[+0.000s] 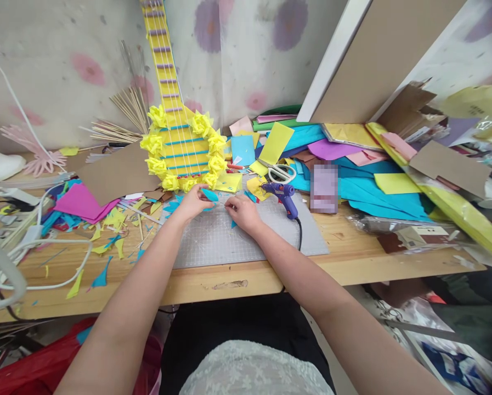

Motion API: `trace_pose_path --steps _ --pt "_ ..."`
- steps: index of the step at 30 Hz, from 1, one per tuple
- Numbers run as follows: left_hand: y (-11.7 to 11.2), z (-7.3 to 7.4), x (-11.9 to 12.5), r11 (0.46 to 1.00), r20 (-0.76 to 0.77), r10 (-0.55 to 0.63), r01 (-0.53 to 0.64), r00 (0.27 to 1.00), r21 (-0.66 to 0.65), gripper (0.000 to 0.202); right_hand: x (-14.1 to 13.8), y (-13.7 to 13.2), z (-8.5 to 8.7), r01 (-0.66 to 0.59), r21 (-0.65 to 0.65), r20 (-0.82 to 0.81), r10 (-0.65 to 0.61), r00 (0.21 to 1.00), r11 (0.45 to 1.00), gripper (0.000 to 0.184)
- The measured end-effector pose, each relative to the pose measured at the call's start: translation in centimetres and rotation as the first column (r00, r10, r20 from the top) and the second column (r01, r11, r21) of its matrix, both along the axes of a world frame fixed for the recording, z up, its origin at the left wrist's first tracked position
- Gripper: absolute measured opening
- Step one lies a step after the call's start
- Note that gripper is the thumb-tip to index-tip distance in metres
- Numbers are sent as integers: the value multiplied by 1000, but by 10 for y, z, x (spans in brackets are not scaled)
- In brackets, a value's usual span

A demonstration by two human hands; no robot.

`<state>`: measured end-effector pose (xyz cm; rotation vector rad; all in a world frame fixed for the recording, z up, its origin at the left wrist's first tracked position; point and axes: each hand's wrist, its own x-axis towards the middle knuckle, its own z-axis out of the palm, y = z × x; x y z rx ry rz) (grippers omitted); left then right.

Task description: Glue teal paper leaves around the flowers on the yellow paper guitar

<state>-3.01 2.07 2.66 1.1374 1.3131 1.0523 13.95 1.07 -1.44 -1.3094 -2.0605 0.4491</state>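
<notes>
My left hand pinches a small blue paper piece above the grey cutting mat. My right hand rests on the mat with its fingers closed on another blue paper scrap. Just beyond both hands leans a yellow paper guitar with blue stripes and yellow paper flowers round its body. A purple glue gun lies to the right of my right hand, its cord running off the table edge.
White-handled scissors lie behind the glue gun. Heaps of coloured paper sheets and cardboard fill the right side. Paper scraps, white cables and wooden sticks crowd the left. The wooden table edge runs in front of me.
</notes>
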Motion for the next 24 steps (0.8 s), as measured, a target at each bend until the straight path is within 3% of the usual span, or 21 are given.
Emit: trace_pose_path --steps 16,19,22,24 --pt "4 -12 4 996 59 82 -83 995 23 43 -1 0 -3 14 -5 2 -14 1000 1000 12" --pt "5 -12 5 995 39 89 -91 995 35 43 0 -1 -3 22 -39 -72 -25 997 999 15" --pt "6 -13 7 996 37 77 -78 996 38 44 1 -1 -1 7 -112 -196 -29 980 994 33" --pt "5 -14 9 992 64 108 -112 992 62 42 2 -2 1 -19 -125 -218 -8 976 992 31"
